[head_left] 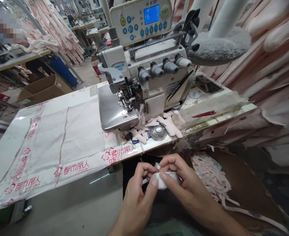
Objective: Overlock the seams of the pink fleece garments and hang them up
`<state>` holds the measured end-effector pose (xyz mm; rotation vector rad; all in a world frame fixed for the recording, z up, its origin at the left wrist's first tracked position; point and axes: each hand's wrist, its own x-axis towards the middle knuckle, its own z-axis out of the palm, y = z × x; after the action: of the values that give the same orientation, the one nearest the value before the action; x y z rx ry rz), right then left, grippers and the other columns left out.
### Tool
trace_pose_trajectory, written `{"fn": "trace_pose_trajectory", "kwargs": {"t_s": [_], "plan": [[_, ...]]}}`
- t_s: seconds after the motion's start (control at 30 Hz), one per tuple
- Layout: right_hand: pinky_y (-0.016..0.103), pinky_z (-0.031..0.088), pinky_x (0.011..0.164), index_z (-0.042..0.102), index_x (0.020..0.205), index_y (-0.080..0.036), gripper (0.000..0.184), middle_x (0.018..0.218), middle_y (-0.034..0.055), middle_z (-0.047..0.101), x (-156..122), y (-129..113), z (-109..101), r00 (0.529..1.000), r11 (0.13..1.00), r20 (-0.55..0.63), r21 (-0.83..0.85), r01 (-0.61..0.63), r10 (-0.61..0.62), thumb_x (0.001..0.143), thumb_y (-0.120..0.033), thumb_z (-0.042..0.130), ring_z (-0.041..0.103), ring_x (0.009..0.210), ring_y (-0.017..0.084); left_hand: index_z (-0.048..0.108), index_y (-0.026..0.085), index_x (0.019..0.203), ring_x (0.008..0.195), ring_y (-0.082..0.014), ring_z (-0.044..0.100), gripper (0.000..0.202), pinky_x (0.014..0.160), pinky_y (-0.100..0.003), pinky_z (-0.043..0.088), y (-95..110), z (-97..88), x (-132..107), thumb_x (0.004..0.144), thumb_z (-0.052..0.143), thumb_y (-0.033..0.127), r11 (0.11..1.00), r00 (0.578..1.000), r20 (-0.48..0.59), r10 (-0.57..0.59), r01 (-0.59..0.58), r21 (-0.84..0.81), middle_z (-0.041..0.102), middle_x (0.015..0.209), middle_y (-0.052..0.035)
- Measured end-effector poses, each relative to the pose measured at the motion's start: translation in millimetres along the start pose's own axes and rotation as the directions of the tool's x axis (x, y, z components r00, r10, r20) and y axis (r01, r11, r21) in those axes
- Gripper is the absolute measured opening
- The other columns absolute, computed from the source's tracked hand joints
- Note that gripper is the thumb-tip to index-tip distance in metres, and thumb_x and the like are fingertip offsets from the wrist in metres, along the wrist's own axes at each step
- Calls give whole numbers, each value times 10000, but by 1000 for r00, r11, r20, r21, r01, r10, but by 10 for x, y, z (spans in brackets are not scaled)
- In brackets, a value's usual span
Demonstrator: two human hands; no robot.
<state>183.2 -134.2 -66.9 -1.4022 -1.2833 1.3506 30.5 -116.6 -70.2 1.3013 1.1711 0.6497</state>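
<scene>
Between my two hands, in front of the table edge, is a small piece of white fabric (163, 184). My left hand (140, 188) pinches its left end with thumb and fingers. With its thumb on top and fingers curled behind, my right hand (181, 180) grips the other side. The fingertips of both hands nearly meet over it; part of the cloth is hidden by them. Beyond the hands stands an overlock sewing machine (156, 88) with a steel plate (114, 109). Pale pink fabric scraps (170, 126) lie at its foot around a round metal disc (158, 132).
The white table (82, 131) carries taped plastic with red print. Red tweezers (203, 114) lie right of the machine. Below right, a cardboard box (252, 193) holds pale fabric strips (210, 173). Pink fabric pieces (277, 82) hang at the right. A control panel (141, 23) sits above the machine.
</scene>
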Motion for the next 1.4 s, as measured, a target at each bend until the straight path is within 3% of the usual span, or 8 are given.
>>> {"fn": "trace_pose_trajectory", "kwargs": {"t_s": [0.07, 0.3, 0.43, 0.6, 0.83, 1.03, 1.4], "plan": [[197, 392, 583, 461, 1001, -260, 100, 798, -39, 567, -14, -9, -2, 1000, 1000, 25, -23, 8, -8, 903, -242, 463, 537, 707, 108, 506, 212, 945, 819, -136, 519, 140, 699, -218, 419, 12, 7, -10, 885, 473, 334, 998, 999, 12, -34, 34, -56, 553, 881, -13], [194, 411, 651, 463, 987, -255, 290, 852, -47, 605, -15, -70, -6, 995, 1000, 104, 4, 8, -8, 778, -70, 541, 556, 739, 98, 519, 207, 856, 674, -94, 443, 173, 611, -173, 376, -21, 13, -19, 886, 473, 371, 981, 993, -94, -69, 51, -185, 486, 762, 24], [192, 396, 590, 460, 953, -236, 135, 778, -44, 557, 4, -66, -42, 996, 993, 77, 104, -47, 39, 851, -172, 518, 504, 674, 96, 540, 197, 920, 595, -80, 425, 263, 548, -171, 353, -17, -19, -19, 810, 580, 433, 946, 999, -21, -50, 40, -320, 499, 685, 33], [196, 392, 584, 466, 941, -235, 35, 761, -41, 531, 12, -58, -74, 995, 986, 68, 143, -81, 72, 910, -250, 469, 484, 675, 98, 597, 184, 898, 580, -79, 499, 223, 547, -165, 397, 1, -23, -14, 772, 649, 361, 965, 993, 1, -122, 119, -233, 583, 680, 13], [193, 405, 590, 474, 945, -240, 48, 771, -36, 528, 0, -44, -59, 999, 994, 19, 102, -36, 34, 906, -267, 482, 488, 689, 105, 677, 201, 830, 619, -98, 529, 174, 563, -166, 423, 19, -41, -42, 815, 563, 332, 991, 997, -51, -50, 44, -123, 633, 731, -9], [195, 429, 627, 483, 957, -249, 61, 807, -25, 538, -57, -30, -36, 1000, 999, 2, 35, 16, -16, 921, -296, 472, 512, 730, 110, 705, 172, 685, 551, -96, 503, 172, 506, -166, 395, 61, -13, -18, 711, 673, 339, 999, 990, -140, -33, 30, -24, 634, 623, -17], [205, 428, 622, 479, 1024, -244, 118, 810, -15, 562, -22, -44, -73, 999, 999, 53, 52, 1, -4, 924, -302, 459, 525, 726, 119, 714, 184, 700, 527, -80, 491, 69, 480, -157, 380, 40, -28, -30, 665, 710, 243, 1000, 981, -194, -18, 21, 15, 636, 660, -5]]}}
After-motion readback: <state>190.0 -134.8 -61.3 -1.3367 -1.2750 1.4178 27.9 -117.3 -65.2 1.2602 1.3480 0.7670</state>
